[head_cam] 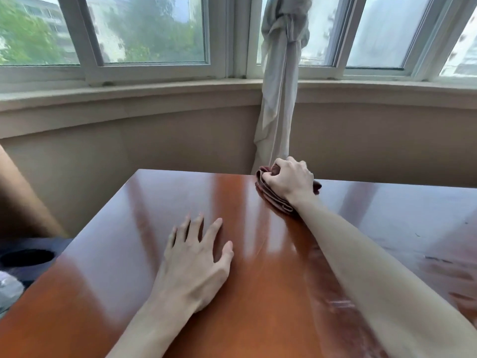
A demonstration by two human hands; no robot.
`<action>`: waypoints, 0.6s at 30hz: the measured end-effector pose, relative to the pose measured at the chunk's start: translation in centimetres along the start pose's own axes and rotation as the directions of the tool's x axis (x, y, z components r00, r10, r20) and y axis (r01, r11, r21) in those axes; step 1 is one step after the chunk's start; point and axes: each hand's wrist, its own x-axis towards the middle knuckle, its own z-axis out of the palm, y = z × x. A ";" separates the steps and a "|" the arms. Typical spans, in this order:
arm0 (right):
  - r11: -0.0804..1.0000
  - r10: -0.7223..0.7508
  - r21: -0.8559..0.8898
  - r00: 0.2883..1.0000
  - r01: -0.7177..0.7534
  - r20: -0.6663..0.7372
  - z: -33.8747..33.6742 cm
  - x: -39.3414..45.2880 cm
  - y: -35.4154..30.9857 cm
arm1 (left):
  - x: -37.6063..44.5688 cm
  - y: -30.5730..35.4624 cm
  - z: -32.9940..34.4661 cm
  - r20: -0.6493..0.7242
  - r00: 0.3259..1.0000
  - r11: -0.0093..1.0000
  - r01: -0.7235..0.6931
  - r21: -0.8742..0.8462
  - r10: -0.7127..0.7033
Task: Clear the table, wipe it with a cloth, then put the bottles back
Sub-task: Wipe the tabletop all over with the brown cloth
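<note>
My right hand [290, 180] is stretched to the far edge of the glossy reddish-brown wooden table [124, 267]. Its fingers curl round a folded dark red cloth [272, 196] and hold it down on the wood. My left hand [197, 257] lies flat on the tabletop nearer to me, fingers spread and straight. A wet streak shows on the wood along my right forearm. No bottle stands on the table in this view.
A tied grey-white curtain [280, 81] hangs behind the table's far edge, right above the cloth. A beige wall and window sill [129, 94] run behind. At the left edge a dark seat with a round hole [27, 257] and something clear and crinkled [9, 290] lie beside the table.
</note>
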 end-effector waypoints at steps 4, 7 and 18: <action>1.000 -0.012 -0.008 1.000 0.012 0.008 -0.2 -1.5 -0.3 | 0.1 0.1 -0.1 0.026 1.000 1.000 0.009 -0.002 -0.009; 0.996 -0.093 0.024 0.994 0.091 0.060 -1.8 -6.8 -1.4 | 0.0 0.3 -0.5 0.035 0.999 1.000 0.007 -0.023 -0.006; 0.950 -0.302 0.106 0.951 0.294 0.067 -7.0 -21.4 -4.1 | -0.6 0.3 -1.2 0.056 0.998 0.999 -0.006 -0.036 0.008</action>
